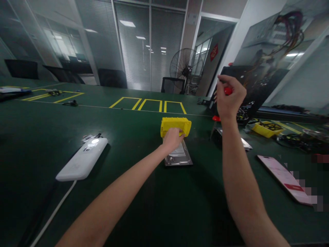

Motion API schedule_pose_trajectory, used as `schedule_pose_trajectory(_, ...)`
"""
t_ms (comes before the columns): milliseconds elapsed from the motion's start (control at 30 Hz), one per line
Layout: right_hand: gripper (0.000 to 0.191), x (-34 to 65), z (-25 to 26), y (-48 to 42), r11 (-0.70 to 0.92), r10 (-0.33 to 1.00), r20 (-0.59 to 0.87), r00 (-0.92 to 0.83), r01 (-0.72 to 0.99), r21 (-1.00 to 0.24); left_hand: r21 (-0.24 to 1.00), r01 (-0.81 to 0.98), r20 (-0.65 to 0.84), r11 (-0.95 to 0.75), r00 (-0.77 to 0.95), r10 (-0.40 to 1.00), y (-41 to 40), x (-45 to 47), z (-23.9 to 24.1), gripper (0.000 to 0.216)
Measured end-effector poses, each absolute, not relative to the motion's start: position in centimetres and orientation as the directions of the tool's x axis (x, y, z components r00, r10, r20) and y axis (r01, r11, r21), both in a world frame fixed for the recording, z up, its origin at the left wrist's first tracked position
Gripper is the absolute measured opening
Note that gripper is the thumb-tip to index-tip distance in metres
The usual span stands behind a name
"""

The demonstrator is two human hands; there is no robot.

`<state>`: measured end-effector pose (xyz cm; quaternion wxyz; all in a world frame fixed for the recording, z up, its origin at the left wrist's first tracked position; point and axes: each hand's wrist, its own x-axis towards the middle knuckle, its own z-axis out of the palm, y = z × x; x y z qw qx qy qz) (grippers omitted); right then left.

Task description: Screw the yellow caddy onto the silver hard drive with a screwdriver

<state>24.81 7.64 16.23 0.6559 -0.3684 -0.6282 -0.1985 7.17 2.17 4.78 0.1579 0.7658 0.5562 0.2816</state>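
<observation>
My left hand point(172, 138) reaches forward and closes its fingers over the front edge of a small yellow plastic bin point(176, 125). Just under and in front of that hand lies a silver hard drive point(178, 157) flat on the green mat. My right hand point(229, 97) is raised above the table, curled into a fist round a red-handled tool point(227, 90); only the red part shows, its tip is hidden.
A white power bank point(82, 159) with a white cable lies at the left. A phone point(284, 178) lies at the right. An open computer case point(259, 68) with wiring stands at the back right, near another yellow tray point(267, 129). A fan point(185, 68) stands behind.
</observation>
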Motion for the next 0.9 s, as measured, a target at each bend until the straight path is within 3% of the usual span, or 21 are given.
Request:
schedule_pose_trajectory(100,0.035,23.6,16.8,9.4,0.751,0.206,0.949,0.24,0.582,-0.31,0.498,0.817,0.167,-0.291,0.239,0.956,3.5,7.7,3.9,0.039)
schedule_pose_trajectory(200,0.044,22.1,15.5,10.8,0.812,0.255,0.948,0.192,0.49,-0.318,0.465,0.826,0.144,-0.319,0.284,0.948,4.5,6.6,2.8,0.045)
schedule_pose_trajectory(400,0.04,19.9,13.5,11.7,0.829,0.399,0.892,0.213,0.331,-0.45,0.465,0.802,0.125,-0.374,0.358,0.925,5.6,5.9,2.2,0.044)
schedule_pose_trajectory(567,0.036,19.9,13.2,12.2,0.845,0.369,0.909,0.194,0.339,-0.415,0.41,0.831,0.17,-0.376,0.336,0.926,5.5,6.5,1.8,0.034)
schedule_pose_trajectory(900,0.034,19.8,12.6,11.9,0.822,0.365,0.909,0.203,0.387,-0.417,0.409,0.841,0.16,-0.356,0.317,0.935,5.4,6.5,1.4,0.036)
